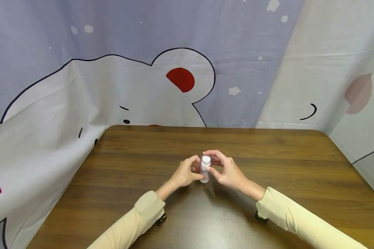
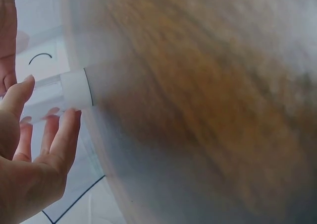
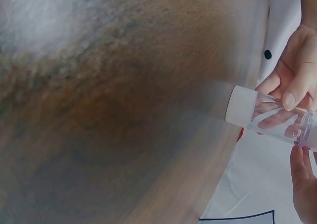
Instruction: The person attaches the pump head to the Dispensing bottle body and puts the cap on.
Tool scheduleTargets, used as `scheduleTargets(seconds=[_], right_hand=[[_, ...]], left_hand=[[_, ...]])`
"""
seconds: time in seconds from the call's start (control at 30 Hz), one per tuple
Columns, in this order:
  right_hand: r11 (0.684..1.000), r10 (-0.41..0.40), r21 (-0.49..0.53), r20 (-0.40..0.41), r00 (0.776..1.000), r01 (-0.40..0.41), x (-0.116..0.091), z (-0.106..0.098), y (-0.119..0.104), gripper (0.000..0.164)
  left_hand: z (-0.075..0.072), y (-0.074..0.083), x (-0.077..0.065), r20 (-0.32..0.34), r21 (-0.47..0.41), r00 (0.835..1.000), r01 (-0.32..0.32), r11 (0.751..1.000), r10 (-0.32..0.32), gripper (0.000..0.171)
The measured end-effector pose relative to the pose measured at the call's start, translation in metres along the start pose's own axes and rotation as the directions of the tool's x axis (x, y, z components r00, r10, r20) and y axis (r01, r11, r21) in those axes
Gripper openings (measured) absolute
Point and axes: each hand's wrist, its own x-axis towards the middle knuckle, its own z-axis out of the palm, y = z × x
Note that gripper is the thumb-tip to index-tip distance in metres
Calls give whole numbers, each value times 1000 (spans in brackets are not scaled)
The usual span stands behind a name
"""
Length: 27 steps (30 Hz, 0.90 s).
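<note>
A small clear bottle [image 1: 205, 166] with a white base [image 3: 240, 106] stands upright, base down, near the middle of the wooden table. My left hand [image 1: 184, 173] grips its lower clear part between thumb and fingers. From the other side my right hand [image 1: 231, 174] pinches the clear top, where a white disc [image 1: 206, 159] shows. In the right wrist view, the left hand's fingers are visible through the transparent wall [image 3: 272, 114]. Only part of my right hand [image 3: 303, 187] appears there, by the bottle's upper end.
The brown wooden table [image 1: 121, 152] has rounded back corners. Behind and beside it hangs a printed curtain [image 1: 127, 79] with cartoon figures. Beige sleeves [image 1: 149, 205] cover both forearms, with a dark device [image 1: 161, 219] under the left cuff.
</note>
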Motion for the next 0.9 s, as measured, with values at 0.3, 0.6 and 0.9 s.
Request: scheduleTargets(seconds=[0.3, 0.6, 0.9], right_hand=[[999, 22, 41, 39, 999, -24, 1, 2, 37, 45], [999, 39, 1, 109, 993, -39, 6, -12, 34, 44], [990, 11, -139, 125, 992, 6, 8, -12, 28, 43]], left_hand=[[0, -1, 2, -2, 5, 1000, 1, 1000, -1, 33], [3, 0, 7, 3, -6, 1000, 6, 1000, -6, 33], [1, -3, 10, -16, 16, 1000, -22, 1000, 23, 34]])
